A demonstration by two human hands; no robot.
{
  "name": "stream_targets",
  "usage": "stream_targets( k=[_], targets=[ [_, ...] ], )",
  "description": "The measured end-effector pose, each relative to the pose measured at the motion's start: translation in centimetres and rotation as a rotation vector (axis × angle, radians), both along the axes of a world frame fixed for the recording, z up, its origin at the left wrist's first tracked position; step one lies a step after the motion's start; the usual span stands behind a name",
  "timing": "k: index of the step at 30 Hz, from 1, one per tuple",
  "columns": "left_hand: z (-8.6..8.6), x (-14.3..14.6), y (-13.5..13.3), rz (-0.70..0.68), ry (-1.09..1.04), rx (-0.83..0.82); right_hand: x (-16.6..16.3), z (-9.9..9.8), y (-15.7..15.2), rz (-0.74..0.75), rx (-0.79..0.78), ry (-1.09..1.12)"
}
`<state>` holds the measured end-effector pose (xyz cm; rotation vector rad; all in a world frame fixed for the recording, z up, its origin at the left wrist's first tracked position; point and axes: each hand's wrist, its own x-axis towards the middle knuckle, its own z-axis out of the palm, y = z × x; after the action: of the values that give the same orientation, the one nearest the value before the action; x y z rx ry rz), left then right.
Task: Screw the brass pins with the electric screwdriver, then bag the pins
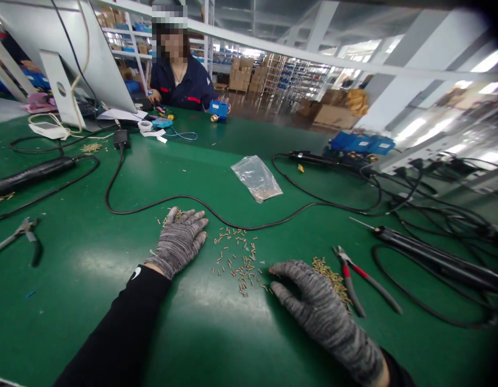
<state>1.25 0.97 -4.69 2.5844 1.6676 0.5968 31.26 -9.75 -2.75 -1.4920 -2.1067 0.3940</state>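
Note:
My left hand [180,239], in a grey knit glove, lies flat on the green table, fingers outstretched, partly covering a small heap of brass-coloured screws [167,219]. Between my hands is a loose scatter of small copper-coloured screws or pins [244,269]; their exact kind is too small to tell. My right hand [313,301], gloved the same way, is at the right edge of this scatter. Its thumb and fingers are curved and apart, with nothing visible between them. Just beyond its knuckles sits a larger pile of yellowish screws [329,277], partly hidden by the hand.
Red-handled cutters [353,277] and a black electric screwdriver [434,255] lie at right. A clear plastic bag [257,180] is ahead, beyond a black cable [184,198]. Pliers [23,234] lie at left. Across the table a co-worker [180,80] holds a blue part [219,108].

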Motion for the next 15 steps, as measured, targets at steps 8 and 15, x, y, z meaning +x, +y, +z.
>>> stream_targets(
  k=[8,15],
  targets=[
    [-0.6,-1.0,0.1,0.208,0.081,0.186,-0.8,0.9,-0.6,0.028,-0.037,-0.057],
    [1.1,-0.7,0.2,0.261,-0.153,0.334,-1.3,1.6,0.1,0.01,-0.065,-0.116]
  ],
)
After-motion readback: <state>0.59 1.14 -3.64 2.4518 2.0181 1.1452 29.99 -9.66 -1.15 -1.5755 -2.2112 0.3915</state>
